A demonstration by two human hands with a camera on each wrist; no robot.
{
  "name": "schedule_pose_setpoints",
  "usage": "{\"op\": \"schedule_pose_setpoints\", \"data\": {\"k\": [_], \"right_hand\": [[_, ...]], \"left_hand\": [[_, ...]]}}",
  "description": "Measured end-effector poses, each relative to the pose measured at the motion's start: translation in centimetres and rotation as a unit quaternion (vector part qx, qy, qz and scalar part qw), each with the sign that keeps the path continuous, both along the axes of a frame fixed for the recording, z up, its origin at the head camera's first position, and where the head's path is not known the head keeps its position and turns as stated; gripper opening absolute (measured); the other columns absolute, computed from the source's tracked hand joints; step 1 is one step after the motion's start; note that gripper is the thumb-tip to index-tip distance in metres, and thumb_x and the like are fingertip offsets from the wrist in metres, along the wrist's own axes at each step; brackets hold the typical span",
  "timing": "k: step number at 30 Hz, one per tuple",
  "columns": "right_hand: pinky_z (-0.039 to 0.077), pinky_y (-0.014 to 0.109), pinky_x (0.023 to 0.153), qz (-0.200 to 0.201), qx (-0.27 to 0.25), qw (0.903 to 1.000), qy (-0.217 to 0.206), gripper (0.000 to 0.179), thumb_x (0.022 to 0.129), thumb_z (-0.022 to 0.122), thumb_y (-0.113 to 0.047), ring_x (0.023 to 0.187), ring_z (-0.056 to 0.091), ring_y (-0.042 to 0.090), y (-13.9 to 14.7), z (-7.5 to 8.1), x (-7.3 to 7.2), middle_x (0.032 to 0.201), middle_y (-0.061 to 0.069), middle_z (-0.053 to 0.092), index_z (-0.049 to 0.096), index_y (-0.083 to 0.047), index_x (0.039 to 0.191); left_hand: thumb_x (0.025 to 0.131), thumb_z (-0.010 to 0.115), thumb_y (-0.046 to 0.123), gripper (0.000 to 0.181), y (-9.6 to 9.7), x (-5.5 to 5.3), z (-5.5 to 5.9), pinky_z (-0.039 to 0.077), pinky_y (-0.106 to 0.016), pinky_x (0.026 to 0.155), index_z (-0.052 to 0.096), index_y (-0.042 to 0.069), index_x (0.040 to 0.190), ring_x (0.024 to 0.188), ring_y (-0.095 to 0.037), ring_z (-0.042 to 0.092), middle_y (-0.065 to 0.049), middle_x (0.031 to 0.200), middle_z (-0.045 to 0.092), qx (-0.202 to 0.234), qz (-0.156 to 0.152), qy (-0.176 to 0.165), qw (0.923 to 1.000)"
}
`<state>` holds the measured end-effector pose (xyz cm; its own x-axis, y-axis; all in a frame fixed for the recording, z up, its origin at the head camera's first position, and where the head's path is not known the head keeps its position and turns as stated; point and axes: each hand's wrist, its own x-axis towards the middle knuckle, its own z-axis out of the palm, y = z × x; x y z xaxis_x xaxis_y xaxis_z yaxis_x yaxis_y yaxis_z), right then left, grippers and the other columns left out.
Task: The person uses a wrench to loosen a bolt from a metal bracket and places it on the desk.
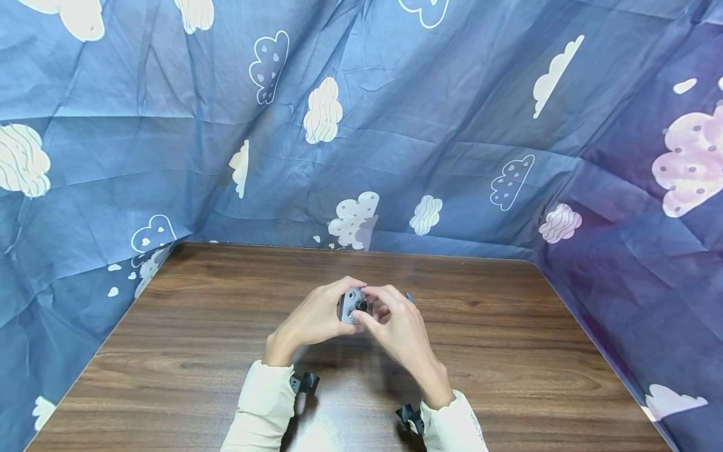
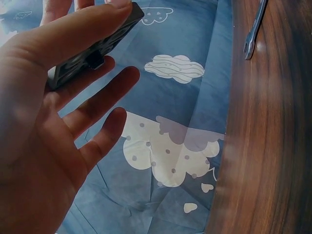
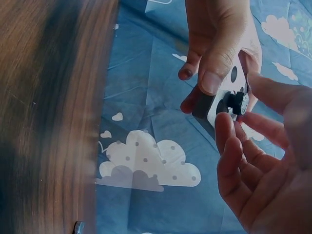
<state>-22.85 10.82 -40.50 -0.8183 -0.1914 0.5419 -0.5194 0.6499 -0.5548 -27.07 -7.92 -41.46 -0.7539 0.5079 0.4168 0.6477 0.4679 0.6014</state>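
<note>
A small grey metal block (image 1: 350, 304) with round holes is held up off the table, gripped along its edges by the thumb and fingers of my left hand (image 1: 316, 314). Out of its face sticks a short black bolt (image 3: 238, 103) with a round head. My right hand (image 1: 400, 320) reaches in from the other side, thumb and fingers curled around the bolt at the block's face. Seen from the left wrist, the block (image 2: 97, 48) lies beneath the left thumb, while the lower fingers spread loosely away from it.
Behind the right hand a metal wrench (image 2: 251, 44) lies on the brown wooden table (image 1: 508, 351). Blue cloth with cloud prints (image 1: 373, 144) hangs along the table's back and both sides. Each wrist wears a black camera mount (image 1: 307, 383).
</note>
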Motion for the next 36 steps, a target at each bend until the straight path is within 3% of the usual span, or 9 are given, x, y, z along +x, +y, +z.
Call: {"op": "schedule_pose_setpoints", "data": {"k": [5,10,24,36], "right_hand": [[0.051,0.024,0.062,-0.027,-0.009,0.9996,-0.002,0.022,0.082,0.082,-0.025,0.066,0.06,0.002,-0.07,-0.02,-0.12,0.082,-0.006,0.065,0.07,-0.015,0.097],[0.049,0.022,0.061,-0.036,-0.01,0.9993,-0.008,0.016,0.081,0.082,-0.025,0.063,0.059,0.0,-0.15,-0.05,-0.1,0.073,-0.011,0.063,0.069,-0.018,0.088],[0.054,0.026,0.061,0.001,-0.014,0.9999,0.009,0.015,0.082,0.08,-0.015,0.064,0.061,0.004,-0.18,-0.11,-0.17,0.078,-0.004,0.063,0.07,-0.012,0.094],[0.054,0.026,0.062,0.008,0.001,0.9995,0.03,0.019,0.081,0.081,-0.012,0.067,0.061,0.006,-0.1,-0.24,-0.24,0.079,0.0,0.064,0.072,-0.01,0.097]], "left_hand": [[0.072,0.087,0.028,0.062,0.13,0.06,0.07,0.051,-0.025,0.073,0.059,0.023,0.127,0.085,-0.005,0.061,0.01,0.106,0.067,0.007,-0.004,-0.002,1.0],[0.073,0.086,0.029,0.062,0.13,0.13,0.15,0.051,-0.025,0.072,0.058,0.023,0.128,0.084,-0.006,0.061,0.008,0.106,0.066,0.005,-0.008,-0.005,0.9999],[0.072,0.087,0.025,0.063,0.11,0.16,0.33,0.051,-0.026,0.075,0.059,0.021,0.128,0.086,-0.007,0.061,0.007,0.107,0.067,0.007,-0.009,-0.005,0.9999],[0.071,0.087,0.022,0.063,0.16,0.08,0.13,0.051,-0.027,0.076,0.059,0.02,0.127,0.086,-0.007,0.061,0.007,0.108,0.067,0.006,-0.003,0.001,1.0]]}}
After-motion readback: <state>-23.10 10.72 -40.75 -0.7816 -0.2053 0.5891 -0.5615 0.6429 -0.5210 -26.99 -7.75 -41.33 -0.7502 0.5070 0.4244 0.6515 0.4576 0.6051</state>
